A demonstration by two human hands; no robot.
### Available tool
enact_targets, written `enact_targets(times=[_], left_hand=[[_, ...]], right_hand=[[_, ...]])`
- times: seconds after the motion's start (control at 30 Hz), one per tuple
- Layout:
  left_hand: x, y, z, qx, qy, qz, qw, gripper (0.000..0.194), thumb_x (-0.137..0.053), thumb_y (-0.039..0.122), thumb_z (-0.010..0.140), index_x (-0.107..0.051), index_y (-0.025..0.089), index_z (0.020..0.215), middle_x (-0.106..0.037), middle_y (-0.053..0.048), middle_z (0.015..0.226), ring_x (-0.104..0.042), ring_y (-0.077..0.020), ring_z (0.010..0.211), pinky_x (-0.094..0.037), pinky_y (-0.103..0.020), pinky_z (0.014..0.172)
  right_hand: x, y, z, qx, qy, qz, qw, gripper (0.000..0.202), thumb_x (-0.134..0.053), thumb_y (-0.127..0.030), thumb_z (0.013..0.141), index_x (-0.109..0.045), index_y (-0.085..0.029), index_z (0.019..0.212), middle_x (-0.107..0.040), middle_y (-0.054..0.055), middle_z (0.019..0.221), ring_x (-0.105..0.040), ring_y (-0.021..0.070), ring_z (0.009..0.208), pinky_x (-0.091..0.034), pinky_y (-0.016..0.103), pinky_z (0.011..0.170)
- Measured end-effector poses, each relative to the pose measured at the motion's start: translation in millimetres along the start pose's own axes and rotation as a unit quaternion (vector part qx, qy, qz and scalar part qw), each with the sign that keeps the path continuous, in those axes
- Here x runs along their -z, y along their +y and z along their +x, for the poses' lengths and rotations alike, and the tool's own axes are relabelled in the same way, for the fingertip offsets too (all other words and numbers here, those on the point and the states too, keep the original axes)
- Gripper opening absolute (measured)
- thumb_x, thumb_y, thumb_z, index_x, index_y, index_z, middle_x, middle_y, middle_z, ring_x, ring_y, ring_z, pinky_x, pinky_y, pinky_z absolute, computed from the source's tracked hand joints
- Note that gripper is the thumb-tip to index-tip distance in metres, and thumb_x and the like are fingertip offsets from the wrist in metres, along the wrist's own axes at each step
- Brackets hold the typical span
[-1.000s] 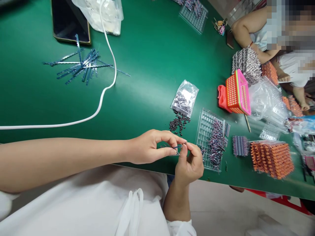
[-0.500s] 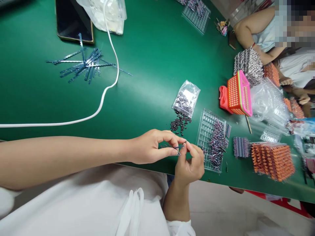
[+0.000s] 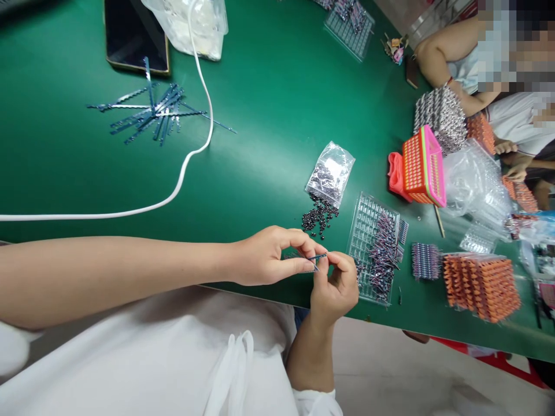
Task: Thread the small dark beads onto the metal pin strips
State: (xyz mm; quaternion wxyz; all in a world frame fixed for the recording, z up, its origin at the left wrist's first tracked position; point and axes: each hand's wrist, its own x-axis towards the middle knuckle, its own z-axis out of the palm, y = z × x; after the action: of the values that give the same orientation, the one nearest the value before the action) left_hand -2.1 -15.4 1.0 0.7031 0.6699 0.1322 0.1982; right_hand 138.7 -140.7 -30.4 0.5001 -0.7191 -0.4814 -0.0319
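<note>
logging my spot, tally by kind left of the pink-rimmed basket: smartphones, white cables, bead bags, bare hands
Smartphone: 1
White cable: 1
Bag of dark beads: 1
Left hand and right hand, bare: 2
Total: 5

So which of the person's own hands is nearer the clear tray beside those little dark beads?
Right. In the picture, the right hand is by the lower left edge of the clear tray; the left hand is farther left, away from it.

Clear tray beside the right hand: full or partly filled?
Partly filled: thin pieces are heaped toward the right of the tray, whose upper-left grid shows uncovered.
</note>
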Motion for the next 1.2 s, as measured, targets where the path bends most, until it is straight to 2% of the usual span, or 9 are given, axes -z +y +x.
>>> enact_targets(times=[0.13,0.27,0.4,0.57,0.83,1.2], left_hand=[[-1.2,-1.0,1.8,0.039,0.002,-0.045,0.998,0.009,-0.064,0.025,0.088,-0.063,0.016,0.088,-0.075,-0.010,0.112,-0.069,-0.0199,0.103,-0.053,-0.037,0.094],[-2.6,-2.2,4.0,0.088,0.035,-0.101,0.990,0.014,-0.064,0.029,0.087,-0.064,0.015,0.088,-0.076,-0.010,0.103,-0.070,-0.0185,0.090,-0.056,-0.034,0.083],[-2.5,-3.1,5.0,0.118,0.054,-0.063,0.990,0.019,-0.065,0.034,0.086,-0.067,0.015,0.086,-0.073,-0.005,0.083,-0.068,-0.0169,0.076,-0.055,-0.031,0.073],[-1.8,-2.9,5.1,0.121,0.056,-0.047,0.990,0.020,-0.066,0.036,0.086,-0.068,0.016,0.085,-0.072,-0.002,0.078,-0.065,-0.0141,0.071,-0.052,-0.026,0.067],[-1.0,0.3,4.9,0.131,0.050,-0.044,0.989,0.021,-0.065,0.035,0.085,-0.068,0.015,0.085,-0.073,-0.003,0.079,-0.067,-0.0153,0.072,-0.053,-0.027,0.068],[1.0,-0.3,4.0,0.117,0.046,0.014,0.992,0.021,-0.064,0.035,0.087,-0.070,0.015,0.088,-0.074,-0.003,0.083,-0.066,-0.0144,0.073,-0.049,-0.025,0.066]], right_hand=[[0.5,-0.1,-0.4,-0.029,-0.010,0.037,0.999,0.004,-0.064,-0.021,0.088,-0.060,-0.021,0.089,-0.061,0.001,0.081,-0.062,0.0137,0.076,-0.054,0.030,0.067],[3.3,-1.0,1.1,-0.085,-0.042,0.117,0.989,0.006,-0.063,-0.022,0.088,-0.059,-0.020,0.085,-0.058,0.000,0.077,-0.060,0.0129,0.071,-0.050,0.026,0.060],[5.5,-2.6,3.3,-0.102,-0.076,0.155,0.980,0.008,-0.063,-0.023,0.087,-0.057,-0.020,0.083,-0.055,0.000,0.075,-0.058,0.0131,0.067,-0.047,0.026,0.056],[4.9,-3.1,3.7,-0.093,-0.085,0.154,0.980,0.006,-0.063,-0.022,0.087,-0.058,-0.020,0.083,-0.056,0.000,0.075,-0.059,0.0141,0.069,-0.048,0.027,0.057],[4.2,-2.1,3.1,-0.097,-0.077,0.163,0.979,0.006,-0.065,-0.021,0.086,-0.061,-0.019,0.083,-0.057,0.000,0.076,-0.058,0.0135,0.069,-0.049,0.027,0.058],[4.7,-0.1,2.0,-0.111,-0.083,0.192,0.972,0.004,-0.066,-0.018,0.085,-0.064,-0.020,0.083,-0.059,0.000,0.076,-0.059,0.0142,0.070,-0.046,0.027,0.059]])
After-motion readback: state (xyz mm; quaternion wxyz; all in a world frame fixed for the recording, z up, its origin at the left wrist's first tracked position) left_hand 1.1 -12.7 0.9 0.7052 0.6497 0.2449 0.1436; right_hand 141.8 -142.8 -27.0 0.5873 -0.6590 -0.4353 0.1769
